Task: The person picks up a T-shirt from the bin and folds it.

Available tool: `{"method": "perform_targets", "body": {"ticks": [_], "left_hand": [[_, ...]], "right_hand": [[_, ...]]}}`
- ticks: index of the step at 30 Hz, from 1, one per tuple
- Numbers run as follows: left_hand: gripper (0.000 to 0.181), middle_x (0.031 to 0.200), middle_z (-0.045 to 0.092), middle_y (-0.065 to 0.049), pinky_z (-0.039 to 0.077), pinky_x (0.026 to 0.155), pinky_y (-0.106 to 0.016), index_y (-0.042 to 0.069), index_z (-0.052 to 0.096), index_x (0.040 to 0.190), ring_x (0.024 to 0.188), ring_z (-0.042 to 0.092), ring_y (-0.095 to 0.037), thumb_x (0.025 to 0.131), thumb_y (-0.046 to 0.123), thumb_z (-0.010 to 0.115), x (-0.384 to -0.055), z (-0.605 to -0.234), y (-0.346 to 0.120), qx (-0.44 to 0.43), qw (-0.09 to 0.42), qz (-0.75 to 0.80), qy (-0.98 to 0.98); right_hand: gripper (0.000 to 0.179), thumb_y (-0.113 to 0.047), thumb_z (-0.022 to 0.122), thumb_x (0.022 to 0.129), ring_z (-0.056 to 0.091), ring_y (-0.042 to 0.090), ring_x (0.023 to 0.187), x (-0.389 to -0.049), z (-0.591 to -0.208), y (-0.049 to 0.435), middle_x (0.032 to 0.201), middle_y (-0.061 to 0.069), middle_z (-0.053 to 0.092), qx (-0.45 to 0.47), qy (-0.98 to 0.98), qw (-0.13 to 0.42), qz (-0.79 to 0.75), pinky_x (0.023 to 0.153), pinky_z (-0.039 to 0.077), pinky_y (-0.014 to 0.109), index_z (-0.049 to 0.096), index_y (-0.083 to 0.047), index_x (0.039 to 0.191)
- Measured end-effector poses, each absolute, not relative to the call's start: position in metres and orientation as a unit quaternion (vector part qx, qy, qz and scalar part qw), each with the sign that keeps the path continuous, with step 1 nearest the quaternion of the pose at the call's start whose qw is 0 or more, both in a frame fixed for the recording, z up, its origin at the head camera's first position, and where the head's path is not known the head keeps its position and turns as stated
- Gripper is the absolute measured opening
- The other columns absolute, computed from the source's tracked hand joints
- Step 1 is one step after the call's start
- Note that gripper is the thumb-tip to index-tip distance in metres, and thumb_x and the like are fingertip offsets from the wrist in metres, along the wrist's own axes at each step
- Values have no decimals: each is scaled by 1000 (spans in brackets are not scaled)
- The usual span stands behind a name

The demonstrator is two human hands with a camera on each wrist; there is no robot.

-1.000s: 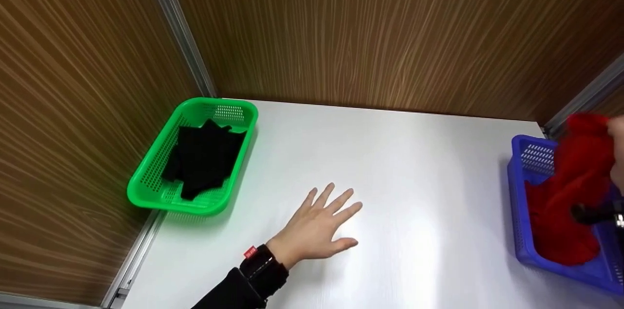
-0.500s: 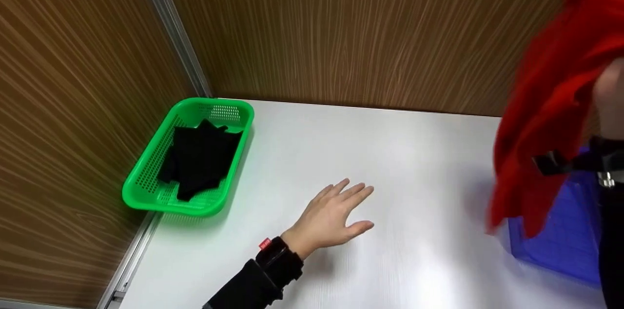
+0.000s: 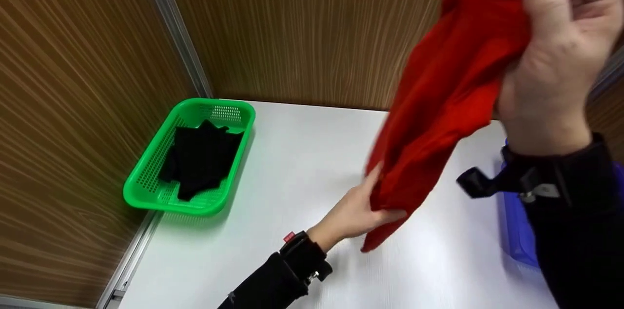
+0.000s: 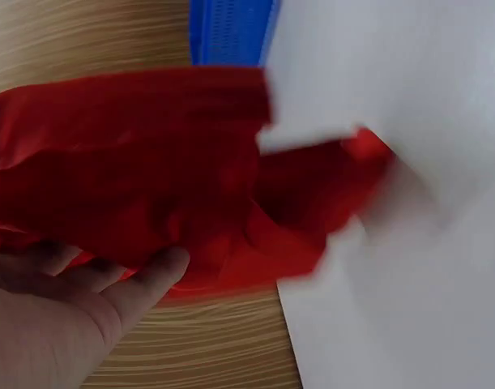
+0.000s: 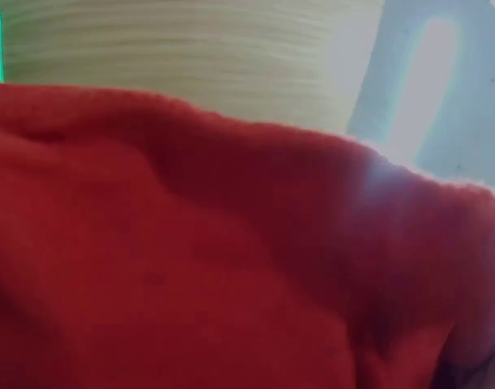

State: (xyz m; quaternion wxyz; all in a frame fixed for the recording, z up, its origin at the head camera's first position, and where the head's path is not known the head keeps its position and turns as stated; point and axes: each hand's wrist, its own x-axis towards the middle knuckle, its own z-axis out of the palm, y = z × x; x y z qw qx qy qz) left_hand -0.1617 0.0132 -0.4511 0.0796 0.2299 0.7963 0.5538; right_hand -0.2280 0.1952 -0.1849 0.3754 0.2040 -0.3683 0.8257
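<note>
A length of red cloth (image 3: 448, 75) hangs slanting down to the left above the table in the head view. Its upper end is gripped by my right hand (image 3: 560, 50), raised at the upper right with fingers curled. Lower down, my left hand (image 3: 358, 211) meets the hanging part, thumb across the near side and the other fingers partly hidden behind it. Seen from the left wrist, the fingers of this hand (image 4: 77, 308) lie loosely extended against the red folds. Red fabric (image 5: 190, 243) fills most of the right wrist view, which hides the right hand's grip.
On the left of the white table (image 3: 302, 143) stands a green basket (image 3: 139, 197) with black cloth (image 3: 204, 158) inside. A blue basket (image 3: 519, 231) is at the right, partly behind the right forearm. Wood-grain panels (image 3: 312, 31) wall the back and left.
My right hand has lifted the red cloth out of the blue basket and carried it up and left. My left hand has moved slightly right and now touches the cloth.
</note>
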Motion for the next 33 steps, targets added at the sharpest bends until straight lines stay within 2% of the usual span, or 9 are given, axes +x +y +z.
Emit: {"method": "perform_targets", "body": {"ticks": [3, 6, 10, 13, 18, 23, 26, 28, 33], "left_hand": [[74, 133, 66, 0, 50, 99, -30, 31, 33, 160, 118, 62, -7, 96, 27, 72, -168, -454, 13, 207, 51, 592, 777], [37, 123, 70, -3, 52, 96, -27, 15, 55, 139, 113, 64, -7, 102, 13, 61, -174, -459, 9, 193, 14, 608, 770], [13, 112, 68, 0, 52, 93, -29, 9, 64, 115, 104, 64, -9, 102, 11, 61, -180, -466, 3, 170, -4, 635, 754], [29, 122, 63, 1, 51, 98, -37, 11, 59, 126, 111, 63, -14, 99, 16, 65, -180, -467, -1, 172, 16, 678, 714], [82, 152, 42, 3, 44, 110, -43, 27, 28, 159, 134, 52, -16, 92, 39, 75, -179, -461, -3, 227, 61, 718, 655], [118, 152, 44, 9, 39, 115, -36, 32, 14, 163, 136, 48, -10, 74, 70, 81, -176, -453, 0, 293, 81, 698, 648], [107, 141, 54, 6, 42, 110, -33, 25, 23, 158, 127, 55, -12, 77, 60, 85, -173, -451, 1, 307, 101, 680, 658], [84, 132, 60, 5, 45, 107, -32, 22, 34, 150, 120, 59, -12, 86, 43, 83, -172, -452, 0, 292, 97, 668, 678], [51, 126, 66, -5, 48, 102, -34, 8, 56, 140, 113, 61, -15, 90, -1, 58, -176, -461, -13, 192, 24, 643, 741]], "right_hand": [[15, 21, 63, 80, 48, 27, 75, -215, -196, 176, 77, 19, 47, 226, -407, 371, 804, 68, 41, 32, 52, 20, 91], [7, 21, 56, 85, 47, 24, 74, -206, -209, 163, 77, 16, 48, 235, -426, 351, 800, 68, 40, 30, 54, 18, 91], [6, 20, 52, 89, 48, 24, 77, -200, -228, 153, 80, 15, 51, 234, -448, 330, 797, 70, 41, 30, 57, 17, 92], [8, 18, 53, 92, 50, 24, 82, -198, -246, 148, 84, 15, 53, 219, -458, 297, 809, 72, 42, 30, 60, 15, 94], [9, 13, 54, 98, 54, 21, 86, -193, -281, 144, 93, 13, 59, 206, -503, 226, 808, 73, 45, 27, 62, 13, 103], [10, 7, 57, 101, 57, 17, 75, -185, -313, 140, 90, 11, 62, 191, -553, 130, 800, 61, 48, 24, 62, 7, 109], [12, 2, 62, 100, 58, 15, 71, -182, -326, 141, 78, 10, 62, 177, -592, 80, 782, 64, 50, 24, 63, 3, 112], [16, 0, 65, 100, 58, 16, 72, -183, -332, 145, 74, 11, 62, 166, -624, 56, 762, 67, 51, 26, 64, 2, 116], [31, 6, 64, 97, 66, 21, 88, -192, -347, 164, 92, 18, 73, 148, -698, 25, 700, 77, 54, 29, 63, 0, 127]]}}
